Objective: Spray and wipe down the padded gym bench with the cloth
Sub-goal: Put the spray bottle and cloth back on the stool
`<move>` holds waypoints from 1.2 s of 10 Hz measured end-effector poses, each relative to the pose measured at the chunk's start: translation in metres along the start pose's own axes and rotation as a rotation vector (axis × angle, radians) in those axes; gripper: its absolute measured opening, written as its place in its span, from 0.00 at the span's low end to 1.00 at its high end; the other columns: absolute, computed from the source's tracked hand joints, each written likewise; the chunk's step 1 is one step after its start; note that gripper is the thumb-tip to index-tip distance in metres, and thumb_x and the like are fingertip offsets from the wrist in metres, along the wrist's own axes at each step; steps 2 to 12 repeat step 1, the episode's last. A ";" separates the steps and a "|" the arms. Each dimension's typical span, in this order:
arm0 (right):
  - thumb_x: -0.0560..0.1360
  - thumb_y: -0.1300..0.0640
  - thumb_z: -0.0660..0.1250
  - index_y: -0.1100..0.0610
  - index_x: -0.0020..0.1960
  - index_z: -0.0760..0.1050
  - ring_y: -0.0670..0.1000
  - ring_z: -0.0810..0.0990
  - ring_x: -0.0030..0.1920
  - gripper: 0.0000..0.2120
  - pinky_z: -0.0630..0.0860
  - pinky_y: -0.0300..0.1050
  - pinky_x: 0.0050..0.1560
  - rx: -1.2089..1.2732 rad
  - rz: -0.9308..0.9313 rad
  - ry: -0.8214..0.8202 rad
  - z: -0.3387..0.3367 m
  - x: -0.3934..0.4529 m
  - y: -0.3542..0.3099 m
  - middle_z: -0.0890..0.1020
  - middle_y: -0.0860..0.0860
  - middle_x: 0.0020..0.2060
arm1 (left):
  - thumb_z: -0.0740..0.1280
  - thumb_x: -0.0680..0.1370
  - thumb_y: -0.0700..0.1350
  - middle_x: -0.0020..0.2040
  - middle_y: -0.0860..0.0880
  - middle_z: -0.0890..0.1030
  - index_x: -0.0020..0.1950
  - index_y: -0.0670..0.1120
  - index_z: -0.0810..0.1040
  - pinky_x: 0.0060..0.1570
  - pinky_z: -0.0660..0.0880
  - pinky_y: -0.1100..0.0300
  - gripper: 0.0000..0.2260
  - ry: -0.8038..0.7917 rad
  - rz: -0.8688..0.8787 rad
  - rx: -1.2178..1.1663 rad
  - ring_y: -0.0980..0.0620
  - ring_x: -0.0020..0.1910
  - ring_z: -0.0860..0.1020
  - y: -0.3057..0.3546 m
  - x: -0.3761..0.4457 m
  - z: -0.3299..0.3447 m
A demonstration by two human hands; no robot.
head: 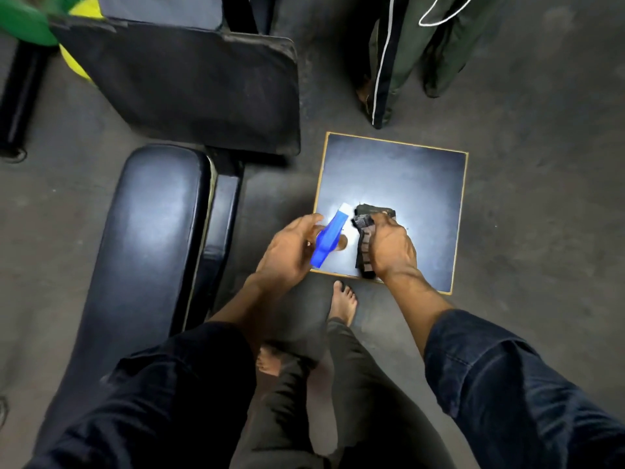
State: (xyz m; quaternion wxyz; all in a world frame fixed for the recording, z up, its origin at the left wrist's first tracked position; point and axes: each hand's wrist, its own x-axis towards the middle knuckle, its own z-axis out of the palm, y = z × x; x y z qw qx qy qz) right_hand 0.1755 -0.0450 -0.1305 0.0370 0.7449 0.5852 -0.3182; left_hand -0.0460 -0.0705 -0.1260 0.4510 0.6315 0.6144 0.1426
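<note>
The padded gym bench [148, 238] is black and glossy and runs along the left, with its raised back pad [189, 86] beyond it. My left hand [287, 252] is closed around a spray bottle with a blue trigger head [329, 240] over the near left corner of a small dark square table [406, 184]. Beside it, my right hand [392, 248] grips a dark patterned cloth [365, 238] that rests on the same table. Both hands are to the right of the bench, apart from it.
Another person's legs in dark green trousers [406, 55] stand beyond the table. My bare feet [343, 301] are on the grey floor between bench and table. A green and yellow object [30, 18] sits at the top left.
</note>
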 end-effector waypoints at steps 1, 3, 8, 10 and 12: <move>0.80 0.60 0.63 0.52 0.74 0.72 0.64 0.81 0.65 0.22 0.79 0.54 0.62 -0.057 0.000 0.010 -0.001 -0.010 0.000 0.79 0.59 0.69 | 0.70 0.76 0.36 0.76 0.50 0.77 0.79 0.49 0.73 0.75 0.66 0.69 0.31 0.054 0.013 0.055 0.51 0.74 0.76 -0.001 -0.004 -0.006; 0.80 0.60 0.63 0.52 0.74 0.72 0.64 0.81 0.65 0.22 0.79 0.54 0.62 -0.057 0.000 0.010 -0.001 -0.010 0.000 0.79 0.59 0.69 | 0.70 0.76 0.36 0.76 0.50 0.77 0.79 0.49 0.73 0.75 0.66 0.69 0.31 0.054 0.013 0.055 0.51 0.74 0.76 -0.001 -0.004 -0.006; 0.80 0.60 0.63 0.52 0.74 0.72 0.64 0.81 0.65 0.22 0.79 0.54 0.62 -0.057 0.000 0.010 -0.001 -0.010 0.000 0.79 0.59 0.69 | 0.70 0.76 0.36 0.76 0.50 0.77 0.79 0.49 0.73 0.75 0.66 0.69 0.31 0.054 0.013 0.055 0.51 0.74 0.76 -0.001 -0.004 -0.006; 0.80 0.60 0.63 0.52 0.74 0.72 0.64 0.81 0.65 0.22 0.79 0.54 0.62 -0.057 0.000 0.010 -0.001 -0.010 0.000 0.79 0.59 0.69 | 0.70 0.76 0.36 0.76 0.50 0.77 0.79 0.49 0.73 0.75 0.66 0.69 0.31 0.054 0.013 0.055 0.51 0.74 0.76 -0.001 -0.004 -0.006; 0.80 0.60 0.63 0.52 0.74 0.72 0.64 0.81 0.65 0.22 0.79 0.54 0.62 -0.057 0.000 0.010 -0.001 -0.010 0.000 0.79 0.59 0.69 | 0.70 0.76 0.36 0.76 0.50 0.77 0.79 0.49 0.73 0.75 0.66 0.69 0.31 0.054 0.013 0.055 0.51 0.74 0.76 -0.001 -0.004 -0.006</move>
